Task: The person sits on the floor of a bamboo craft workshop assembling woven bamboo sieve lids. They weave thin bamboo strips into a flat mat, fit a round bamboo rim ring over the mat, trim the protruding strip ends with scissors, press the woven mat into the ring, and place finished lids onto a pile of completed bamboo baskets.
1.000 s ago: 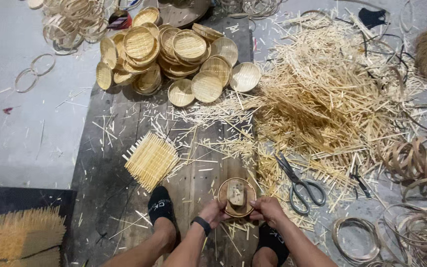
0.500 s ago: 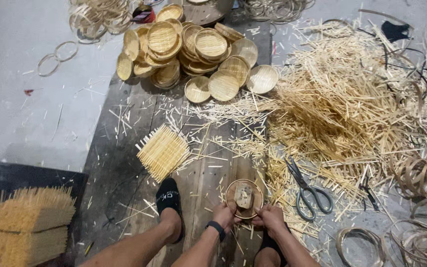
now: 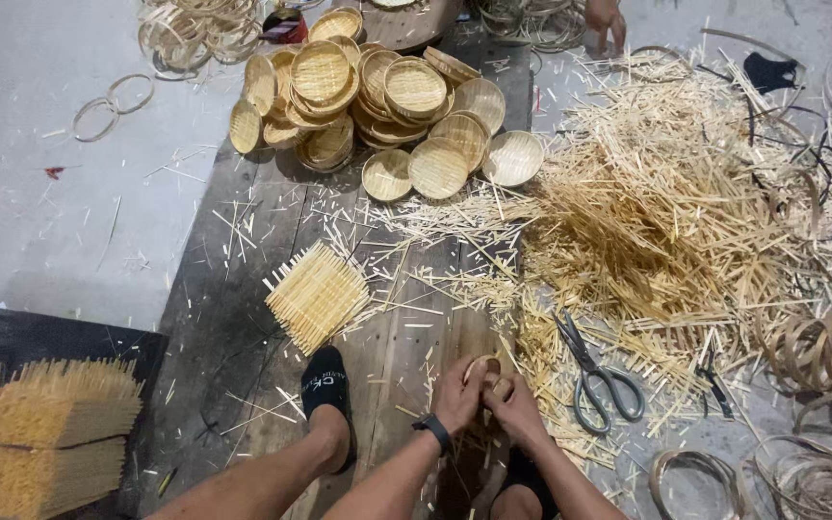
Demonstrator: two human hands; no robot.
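Head view: The left hand (image 3: 458,393) and the right hand (image 3: 515,409) are pressed together low in the frame, both closed around a small round bamboo basket (image 3: 482,367), of which only the upper rim shows between the fingers. The basket is held above the wooden plank (image 3: 406,337), between the person's feet.

Risk 1: The grip covers most of the piece. If the rim hoop is forced unevenly, it can spring loose or split; thin bamboo is judged brittle at the bend.

Risk 2: Loose bamboo sticks (image 3: 666,221) lie just beside the right hand. Their sharp ends can prick a finger or a foot in its black sock (image 3: 325,385).

Risk 3: The scissors (image 3: 597,377) rest near the right forearm, blades pointing away; a careless reach can meet the blades.

Risk 4: The stack of finished baskets (image 3: 377,106) lies well apart and is not at risk.
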